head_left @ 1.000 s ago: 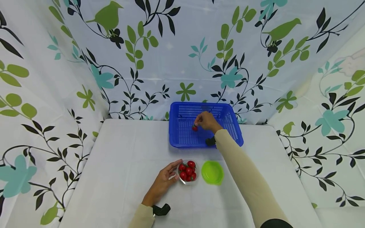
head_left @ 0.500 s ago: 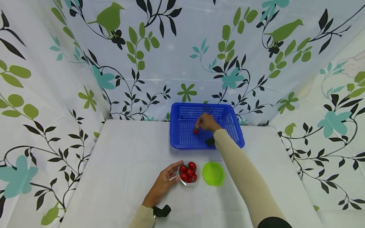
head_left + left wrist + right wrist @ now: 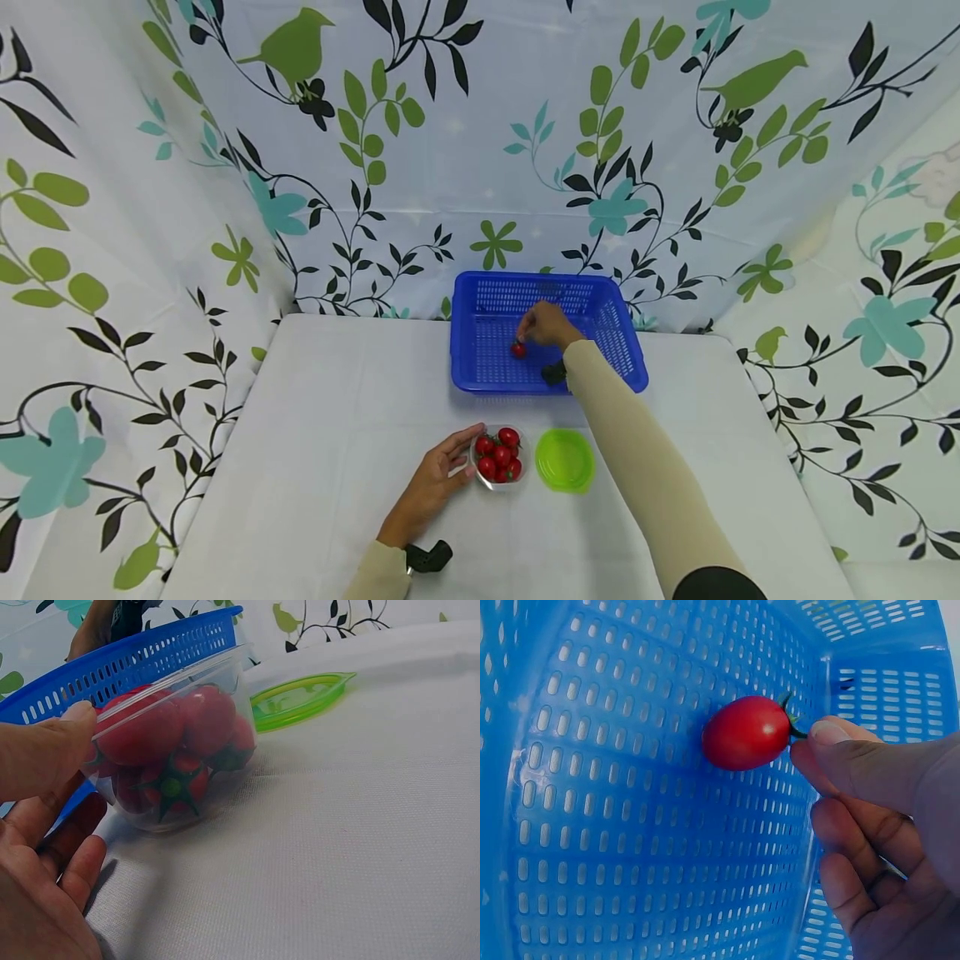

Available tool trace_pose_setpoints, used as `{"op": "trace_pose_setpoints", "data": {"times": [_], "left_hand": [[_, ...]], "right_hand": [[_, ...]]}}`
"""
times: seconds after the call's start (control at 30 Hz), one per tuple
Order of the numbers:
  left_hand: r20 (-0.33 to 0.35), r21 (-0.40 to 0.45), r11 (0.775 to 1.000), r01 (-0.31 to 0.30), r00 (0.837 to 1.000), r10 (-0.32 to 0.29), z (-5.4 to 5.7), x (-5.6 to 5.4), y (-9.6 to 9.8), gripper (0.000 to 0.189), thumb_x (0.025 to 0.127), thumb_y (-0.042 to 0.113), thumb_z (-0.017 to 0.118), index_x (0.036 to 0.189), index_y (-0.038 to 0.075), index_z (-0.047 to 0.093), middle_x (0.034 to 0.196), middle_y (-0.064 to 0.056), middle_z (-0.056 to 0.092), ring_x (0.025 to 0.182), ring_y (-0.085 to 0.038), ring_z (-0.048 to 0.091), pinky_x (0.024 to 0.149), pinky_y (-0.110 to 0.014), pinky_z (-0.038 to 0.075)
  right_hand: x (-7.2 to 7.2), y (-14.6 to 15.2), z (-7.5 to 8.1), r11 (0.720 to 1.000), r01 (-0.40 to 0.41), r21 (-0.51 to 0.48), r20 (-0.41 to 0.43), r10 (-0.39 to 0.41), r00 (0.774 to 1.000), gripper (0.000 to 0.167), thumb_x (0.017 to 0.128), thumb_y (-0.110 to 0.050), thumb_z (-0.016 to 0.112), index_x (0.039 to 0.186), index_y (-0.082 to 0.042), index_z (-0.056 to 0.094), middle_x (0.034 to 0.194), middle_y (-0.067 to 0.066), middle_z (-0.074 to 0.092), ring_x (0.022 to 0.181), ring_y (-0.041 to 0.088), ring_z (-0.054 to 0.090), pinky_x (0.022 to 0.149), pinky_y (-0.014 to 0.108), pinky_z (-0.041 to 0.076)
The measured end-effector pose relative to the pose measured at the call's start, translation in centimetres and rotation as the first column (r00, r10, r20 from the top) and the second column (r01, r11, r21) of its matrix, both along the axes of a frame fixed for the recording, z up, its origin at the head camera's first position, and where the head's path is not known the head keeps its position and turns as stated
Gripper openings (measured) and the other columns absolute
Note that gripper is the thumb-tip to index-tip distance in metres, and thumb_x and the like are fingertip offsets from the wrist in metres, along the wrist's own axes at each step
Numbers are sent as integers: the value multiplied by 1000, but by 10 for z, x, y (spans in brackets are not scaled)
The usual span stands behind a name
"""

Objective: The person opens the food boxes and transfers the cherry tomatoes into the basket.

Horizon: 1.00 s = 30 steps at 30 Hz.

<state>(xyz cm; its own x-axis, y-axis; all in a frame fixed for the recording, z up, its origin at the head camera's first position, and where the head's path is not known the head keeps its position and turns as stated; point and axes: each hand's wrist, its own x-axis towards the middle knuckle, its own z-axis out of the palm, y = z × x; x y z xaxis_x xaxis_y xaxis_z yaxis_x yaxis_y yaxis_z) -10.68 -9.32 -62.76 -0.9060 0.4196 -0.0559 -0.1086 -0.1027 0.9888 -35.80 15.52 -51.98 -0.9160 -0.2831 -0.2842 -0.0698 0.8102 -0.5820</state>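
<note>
My right hand is inside the blue plastic basket, its thumb and forefinger pinching a red cherry tomato by the green stem. The tomato hangs close over the slotted basket floor, and the other fingers curl loosely below. On the table in front, my left hand holds the left side of a clear plastic container between thumb and fingers, the thumb at its rim. Several cherry tomatoes fill that container, some with green calyxes. The left forefinger is hidden in the left wrist view.
A bright green shallow lid with a small tab lies right of the container, beside my right sleeve. The table has a white cover. Leaf-and-bird patterned cloth stands behind the basket and along both sides.
The right hand and its tomato have sunk slightly nearer the basket floor. The left hand stays at the container, and the whole head view has shifted a little.
</note>
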Motion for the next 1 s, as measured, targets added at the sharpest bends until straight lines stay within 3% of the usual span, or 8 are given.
{"op": "trace_pose_setpoints", "data": {"times": [0.2, 0.37, 0.5, 0.77, 1.0], "left_hand": [[-10, 4, 1000, 0, 1000, 0, 2, 0, 0, 60, 107, 13, 64, 163, 23, 43, 171, 1, 40, 158, -19, 36, 118, -19, 37], [1, 4, 1000, 0, 1000, 0, 3, 0, 1, 60, 107, 13, 64, 163, 22, 43, 171, 1, 41, 158, -18, 36, 118, -19, 36], [23, 0, 1000, -5, 1000, 5, 2, 0, 1, 60, 106, 14, 65, 161, 25, 45, 170, 4, 42, 157, -11, 37, 118, -18, 36], [1, 19, 1000, 1, 1000, -1, -2, -1, 2, 59, 107, 13, 64, 162, 22, 45, 171, -1, 41, 157, -12, 36, 118, -20, 36], [18, 17, 1000, -5, 1000, 5, 0, -1, 2, 60, 106, 13, 65, 161, 26, 45, 170, 4, 42, 158, -11, 35, 118, -19, 35]], "right_hand": [[0, 2, 5, 999, 47, -17, 24, -47, 999, 11, 99, -5, 72, 108, -6, 79, 112, 13, 75, 107, 29, 68, 100, 44, 57], [4, 5, 12, 999, 21, -47, -26, -23, 999, 22, 100, -4, 70, 121, -2, 76, 114, 16, 75, 108, 32, 70, 100, 47, 58], [11, 7, 17, 998, -2, -67, -96, -5, 995, 22, 100, -6, 71, 122, -3, 75, 112, 13, 75, 106, 29, 70, 96, 45, 59], [46, 18, 39, 988, 18, -151, -278, -60, 959, 16, 100, -16, 75, 115, -11, 78, 110, 9, 77, 102, 27, 69, 91, 44, 59], [87, 24, 56, 982, 38, -184, -347, -101, 932, 17, 100, -22, 77, 116, -18, 78, 109, 4, 78, 100, 25, 64, 87, 41, 53]]}}
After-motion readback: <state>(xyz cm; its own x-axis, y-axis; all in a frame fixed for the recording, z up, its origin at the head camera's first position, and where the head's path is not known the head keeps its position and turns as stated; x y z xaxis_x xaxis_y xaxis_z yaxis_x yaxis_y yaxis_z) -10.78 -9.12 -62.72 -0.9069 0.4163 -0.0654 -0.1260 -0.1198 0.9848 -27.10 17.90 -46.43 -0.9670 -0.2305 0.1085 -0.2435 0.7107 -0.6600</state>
